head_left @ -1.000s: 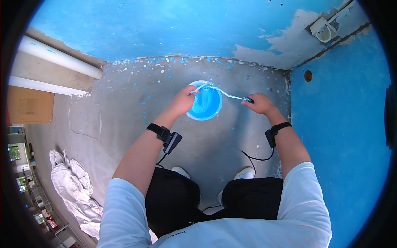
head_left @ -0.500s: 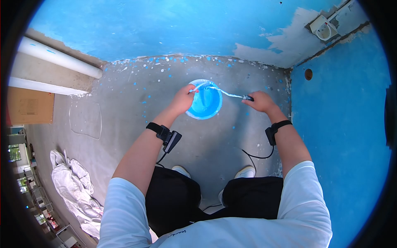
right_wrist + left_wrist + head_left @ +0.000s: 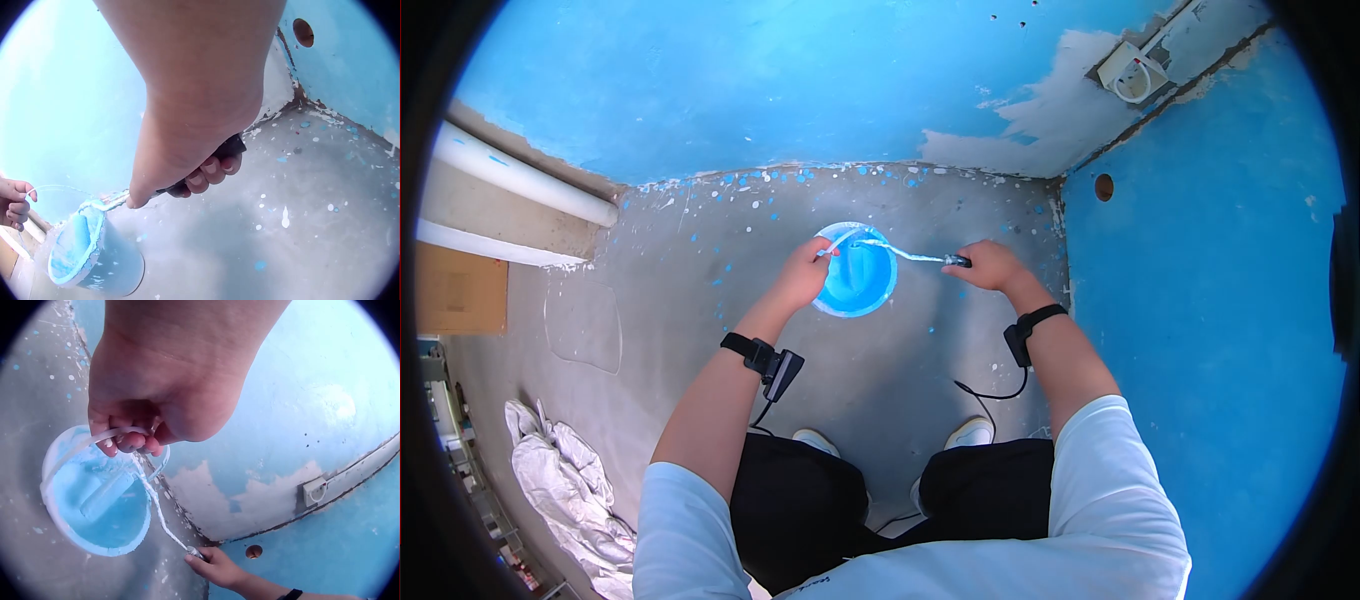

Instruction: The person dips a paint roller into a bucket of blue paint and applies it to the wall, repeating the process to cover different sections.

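Note:
A bucket (image 3: 119, 265) with blue paint inside stands on the floor between the hands. My left hand (image 3: 804, 275) holds its thin white bail handle (image 3: 74, 450), fingers curled round it above the rim. My right hand (image 3: 992, 267) grips the black handle (image 3: 232, 146) of a paint roller, out to the right of the bucket. The roller's bent metal frame (image 3: 912, 256), coated in pale blue paint, runs over the rim. Inside the bucket, the paint-covered roller sleeve (image 3: 107, 497) leans against the inner wall in the left wrist view.
Blue walls (image 3: 1200, 300) meet in a corner at the right, with a socket box (image 3: 1133, 72) above. A white pipe (image 3: 525, 175) and a cardboard box (image 3: 462, 290) are at the left. A crumpled pale cloth (image 3: 565, 500) lies on the paint-spotted floor.
The head view has shifted, so the bucket and both hands appear further left and lower. Both hands keep their holds, and the roller stays in the bucket.

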Motion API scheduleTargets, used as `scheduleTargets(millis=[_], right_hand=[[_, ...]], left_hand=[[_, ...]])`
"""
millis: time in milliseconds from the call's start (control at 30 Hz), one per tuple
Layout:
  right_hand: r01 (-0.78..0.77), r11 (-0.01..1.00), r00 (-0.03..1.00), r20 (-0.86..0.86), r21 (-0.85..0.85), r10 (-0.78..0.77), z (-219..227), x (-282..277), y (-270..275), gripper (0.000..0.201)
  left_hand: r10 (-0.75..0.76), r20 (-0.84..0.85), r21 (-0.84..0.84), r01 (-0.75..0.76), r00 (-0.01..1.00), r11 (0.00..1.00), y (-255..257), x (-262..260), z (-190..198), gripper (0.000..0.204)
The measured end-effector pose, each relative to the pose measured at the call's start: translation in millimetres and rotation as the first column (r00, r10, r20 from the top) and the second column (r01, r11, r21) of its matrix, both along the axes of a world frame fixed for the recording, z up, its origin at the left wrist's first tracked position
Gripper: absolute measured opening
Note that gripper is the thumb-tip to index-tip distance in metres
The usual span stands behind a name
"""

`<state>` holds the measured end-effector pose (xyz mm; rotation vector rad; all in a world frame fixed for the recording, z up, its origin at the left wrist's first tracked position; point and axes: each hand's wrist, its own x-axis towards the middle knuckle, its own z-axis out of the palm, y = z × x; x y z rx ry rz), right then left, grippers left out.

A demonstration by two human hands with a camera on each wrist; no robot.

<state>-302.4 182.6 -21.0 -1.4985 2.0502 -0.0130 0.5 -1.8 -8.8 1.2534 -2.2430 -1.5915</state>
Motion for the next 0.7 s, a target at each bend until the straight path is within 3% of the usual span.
scheduleTargets(millis=[67, 167, 267, 700], right_hand=[[-0.015, 0.997, 1.0, 0.012, -0.07, 0.016, -10, -1, 3, 0.05], [0.016, 0.999, 0.998, 0.06, -0.039, -0.014, -10, -6, 2, 0.05], [0.027, 0.999, 0.996, 0.088, -0.042, -0.023, -7, -2, 1, 0.05], [0.016, 0.999, 0.999, 0.045, -0.03, -0.015, 0, 0, 3, 0.053]], left_hand=[[-0.008, -0.008, 0.017, 0.008, 1.0, 1.0, 0, 0, -3, 0.018], [0.018, -0.045, 0.033, -0.017, 0.999, 0.999, 0, 0, -9, 0.018], [-0.013, 0.011, 0.014, 0.013, 1.0, 1.0, 3, 0, 11, 0.018], [-0.002, -0.013, 0.028, 0.002, 1.0, 1.0, 1, 0, -2, 0.018]])
